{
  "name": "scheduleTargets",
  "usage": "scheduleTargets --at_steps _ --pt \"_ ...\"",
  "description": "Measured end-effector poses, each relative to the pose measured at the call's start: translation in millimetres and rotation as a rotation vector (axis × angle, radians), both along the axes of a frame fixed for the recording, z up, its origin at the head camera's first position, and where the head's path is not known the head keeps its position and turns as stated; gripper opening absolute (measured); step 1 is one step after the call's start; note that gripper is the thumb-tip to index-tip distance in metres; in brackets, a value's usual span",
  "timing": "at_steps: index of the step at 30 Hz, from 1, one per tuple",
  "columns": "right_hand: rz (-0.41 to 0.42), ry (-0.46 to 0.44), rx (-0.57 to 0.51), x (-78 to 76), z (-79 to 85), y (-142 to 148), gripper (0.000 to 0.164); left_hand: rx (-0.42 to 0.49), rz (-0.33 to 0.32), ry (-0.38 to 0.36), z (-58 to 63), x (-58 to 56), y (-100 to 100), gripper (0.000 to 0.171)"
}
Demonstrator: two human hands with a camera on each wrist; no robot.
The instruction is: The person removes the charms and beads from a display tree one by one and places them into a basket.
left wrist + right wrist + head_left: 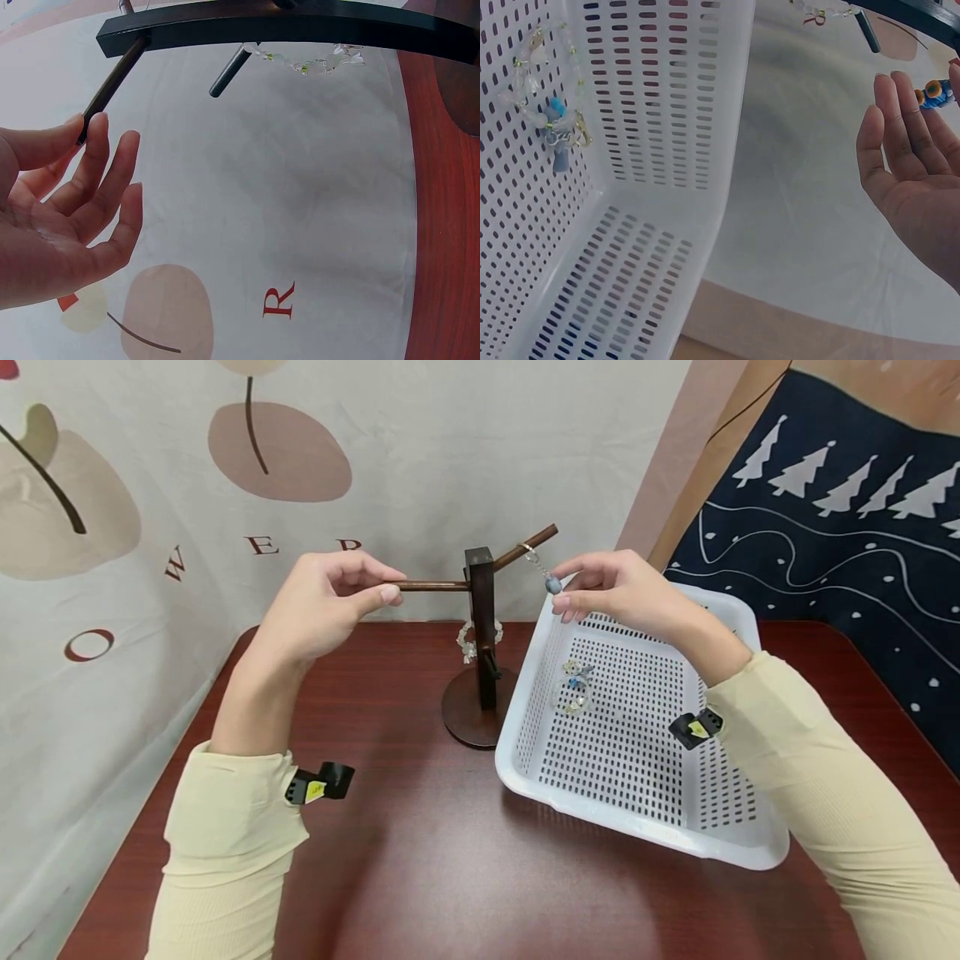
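A dark wooden jewelry stand point(482, 635) stands upright on a round base. My left hand point(322, 602) pinches the end of its left peg point(435, 586) between thumb and fingertips; the left wrist view shows the other fingers loosely bent. On the right peg point(543, 536) hangs a keychain point(553, 585) by its ring, with a blue charm below. My right hand point(618, 589) holds that charm at thumb and fingertips. In the right wrist view the charm shows blue and orange, and the thumb is largely out of frame. A clear beaded bracelet point(467, 643) hangs lower on the stand.
A white perforated basket point(622, 827) sits to the right of the stand, under my right forearm. Inside it lie a beaded bracelet point(573, 703) and a small blue charm point(576, 682). The dark red table point(420, 860) meets a printed cloth backdrop point(420, 460).
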State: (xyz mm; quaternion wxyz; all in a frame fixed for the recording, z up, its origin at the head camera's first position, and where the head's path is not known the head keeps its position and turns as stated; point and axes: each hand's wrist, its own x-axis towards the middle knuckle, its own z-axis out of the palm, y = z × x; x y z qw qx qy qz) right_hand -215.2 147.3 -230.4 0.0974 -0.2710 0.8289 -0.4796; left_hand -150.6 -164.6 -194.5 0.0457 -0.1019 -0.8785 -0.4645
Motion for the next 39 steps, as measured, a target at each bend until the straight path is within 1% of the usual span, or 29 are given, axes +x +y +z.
scheduleTargets --at_steps 6,14,19,24,39 --pt "-0.01 0.001 -0.021 0.1 1.9 2.6 0.04 0.005 -0.003 0.009 -1.3 -1.1 -0.9 0.015" --pt "-0.023 0.007 -0.016 -0.6 3.4 7.1 0.041 0.021 -0.012 0.011 -1.3 -1.7 -0.4 0.015" --pt "-0.038 0.024 0.015 -0.3 3.7 8.7 0.042 0.018 -0.011 0.008 -1.4 -1.5 -0.4 0.015" --pt "-0.048 0.035 0.017 -0.6 3.6 10.7 0.041 0.014 -0.01 0.002 -1.2 -1.5 -0.1 0.015" --pt "-0.064 0.031 0.018 1.4 7.2 14.4 0.043 0.004 -0.009 0.005 -0.5 -1.0 0.0 0.015"
